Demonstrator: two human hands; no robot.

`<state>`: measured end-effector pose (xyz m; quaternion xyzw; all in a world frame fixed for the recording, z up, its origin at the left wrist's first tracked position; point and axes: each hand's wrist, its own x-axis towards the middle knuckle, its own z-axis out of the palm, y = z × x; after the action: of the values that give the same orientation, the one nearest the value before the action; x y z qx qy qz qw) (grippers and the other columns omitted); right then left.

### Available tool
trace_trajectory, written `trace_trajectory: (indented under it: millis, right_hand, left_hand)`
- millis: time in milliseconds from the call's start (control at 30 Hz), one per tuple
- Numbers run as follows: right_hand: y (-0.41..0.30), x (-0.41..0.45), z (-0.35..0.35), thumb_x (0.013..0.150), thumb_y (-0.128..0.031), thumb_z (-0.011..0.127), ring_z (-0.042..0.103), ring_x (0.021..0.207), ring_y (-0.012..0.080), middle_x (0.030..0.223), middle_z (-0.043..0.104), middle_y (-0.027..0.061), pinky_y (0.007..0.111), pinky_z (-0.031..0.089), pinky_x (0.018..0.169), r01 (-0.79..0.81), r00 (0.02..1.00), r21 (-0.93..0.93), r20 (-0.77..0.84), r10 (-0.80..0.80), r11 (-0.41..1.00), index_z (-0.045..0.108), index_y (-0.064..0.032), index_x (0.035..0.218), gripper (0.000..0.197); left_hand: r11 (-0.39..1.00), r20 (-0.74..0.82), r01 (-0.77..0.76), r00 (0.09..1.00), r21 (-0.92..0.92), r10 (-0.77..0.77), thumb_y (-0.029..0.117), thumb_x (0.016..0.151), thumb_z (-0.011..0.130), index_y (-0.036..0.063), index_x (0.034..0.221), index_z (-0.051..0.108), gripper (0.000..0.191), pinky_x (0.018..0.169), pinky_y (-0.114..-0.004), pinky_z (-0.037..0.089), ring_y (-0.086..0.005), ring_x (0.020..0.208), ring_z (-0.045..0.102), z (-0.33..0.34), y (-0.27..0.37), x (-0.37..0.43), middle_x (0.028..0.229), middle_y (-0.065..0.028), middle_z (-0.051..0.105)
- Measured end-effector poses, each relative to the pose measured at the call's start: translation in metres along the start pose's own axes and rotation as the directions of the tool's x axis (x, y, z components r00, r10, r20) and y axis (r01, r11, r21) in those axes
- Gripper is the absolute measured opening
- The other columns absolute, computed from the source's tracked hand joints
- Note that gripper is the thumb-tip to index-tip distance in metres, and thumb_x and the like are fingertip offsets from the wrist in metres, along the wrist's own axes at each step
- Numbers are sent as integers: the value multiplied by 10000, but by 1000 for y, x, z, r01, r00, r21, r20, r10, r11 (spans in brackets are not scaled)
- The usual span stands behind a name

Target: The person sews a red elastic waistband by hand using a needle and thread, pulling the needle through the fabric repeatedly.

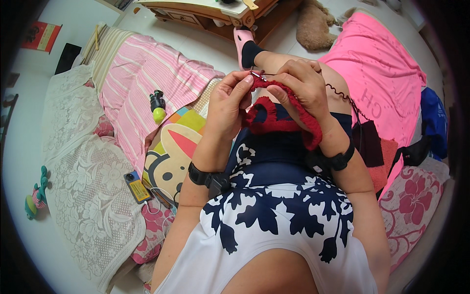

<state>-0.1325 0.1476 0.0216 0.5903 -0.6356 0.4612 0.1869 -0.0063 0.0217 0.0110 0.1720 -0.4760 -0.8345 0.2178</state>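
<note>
Both of my hands hold a strip of red knitting [304, 110] above my lap, its lower part curling between my forearms. My left hand [235, 92] pinches the work at its left end, by the tip of a metal needle [257, 76]. My right hand [304, 84] grips the knitting and the needle area from the right, thumb below the top edge. Dark red yarn [339, 93] runs from my right hand down to the right, towards dark knitted fabric [368, 143] on the seat. The palm sides and part of the needles are hidden.
A patterned cushion [169, 165] and a phone with a cable [137, 187] lie to my left, near a black and green toy [158, 106]. Pink cloth [367, 66] covers the seat at right. A wooden table [198, 16] and a curly brown dog [314, 27] are ahead.
</note>
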Motion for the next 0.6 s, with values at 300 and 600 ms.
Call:
trace_trajectory:
  millis: [300, 600]
  right_hand:
    - [0, -2, 3, 749, -189, 710, 572, 768, 238, 830, 559, 58, 336, 412, 719, -148, 989, 28, -12, 148, 989, 592, -67, 785, 174]
    - [-4, -2, 0, 728, -252, 703, 567, 797, 215, 824, 559, 47, 328, 401, 722, 61, 998, -175, 14, -59, 983, 607, -88, 790, 201]
  left_hand:
    - [999, 47, -1, 999, -32, 2, 98, 905, 590, 39, 1091, 577, 196, 479, -162, 322, -38, 552, 419, 13, -3, -1, 807, 0, 568]
    - [991, 140, 128, 981, 35, -131, 173, 936, 536, 19, 1087, 567, 218, 473, -171, 335, -42, 527, 363, 4, 3, -1, 734, 6, 539]
